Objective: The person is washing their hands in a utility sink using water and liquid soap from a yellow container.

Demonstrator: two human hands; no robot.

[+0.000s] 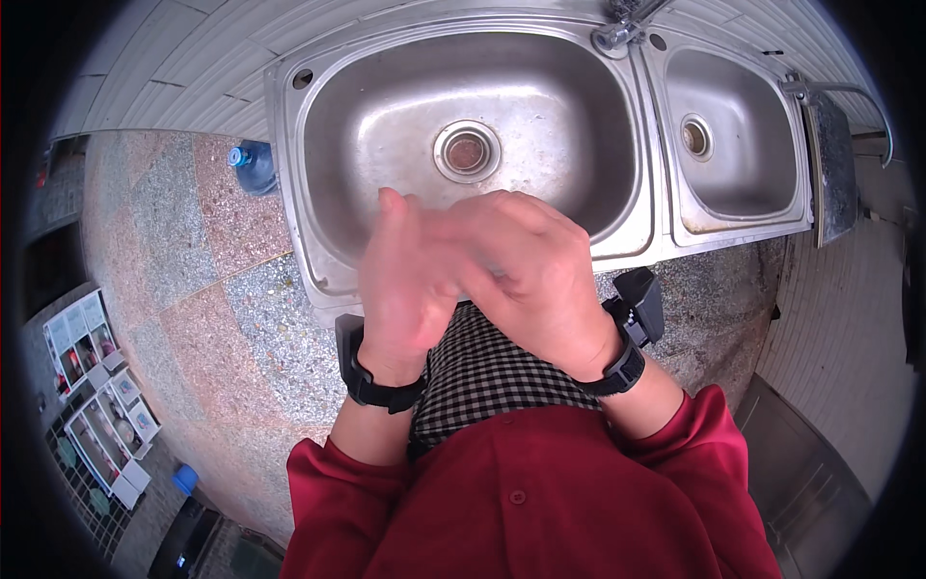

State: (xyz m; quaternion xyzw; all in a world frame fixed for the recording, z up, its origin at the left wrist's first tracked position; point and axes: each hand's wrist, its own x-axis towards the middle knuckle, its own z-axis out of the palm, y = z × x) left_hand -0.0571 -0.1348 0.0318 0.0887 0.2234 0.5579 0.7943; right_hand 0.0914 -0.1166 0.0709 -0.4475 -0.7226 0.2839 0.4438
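My two hands meet in front of my body, over the near edge of a large steel sink basin (531, 116). The left hand (403, 280) has its thumb pointing up, and its fingers are smeared by motion against the other hand. Over them bends my right hand (540, 270), knuckles up, its fingertips blurred and partly hidden. No object shows between the hands. Each wrist wears a black strap (386, 391) with a small dark device. In the basin's floor sits a round drain (467, 151).
A smaller sink basin (738, 145) adjoins at the right. One faucet (617, 37) rises behind the divider; another faucet (858, 92) curves over the far right. A blue plastic bottle (255, 169) stands left of the sink. White racks (106, 415) holding small items are at the far left.
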